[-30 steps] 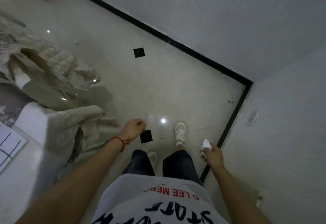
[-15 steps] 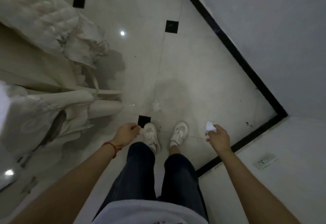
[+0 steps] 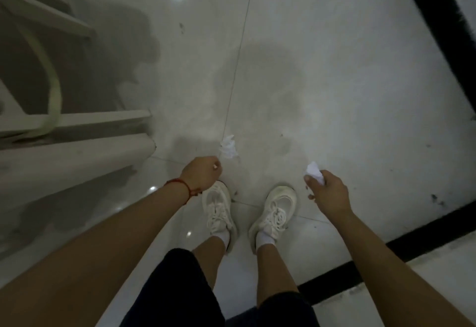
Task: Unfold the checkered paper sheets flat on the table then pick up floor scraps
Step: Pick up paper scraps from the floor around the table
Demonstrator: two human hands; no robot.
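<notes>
Glossy pale floor tiles (image 3: 334, 69) now fill the view, where a moment ago the wall and the draped furniture took much of it: the person has bent lower, and both hands have dropped nearer the ground. Left of the crumpled white scrap on the floor (image 3: 228, 147) stand off-white furniture rails (image 3: 77, 151), smooth and rounded. The left hand (image 3: 202, 174) sits just below that scrap, fingers curled; whether it grips anything I cannot tell. The scrap itself is thin, creased paper with ragged points (likely the next pickup). Right of it, the right hand (image 3: 328, 192) holds a balled paper wad (image 3: 314, 172), so part of the collecting looks done. White mesh sneakers (image 3: 275, 211) stand below.
</notes>
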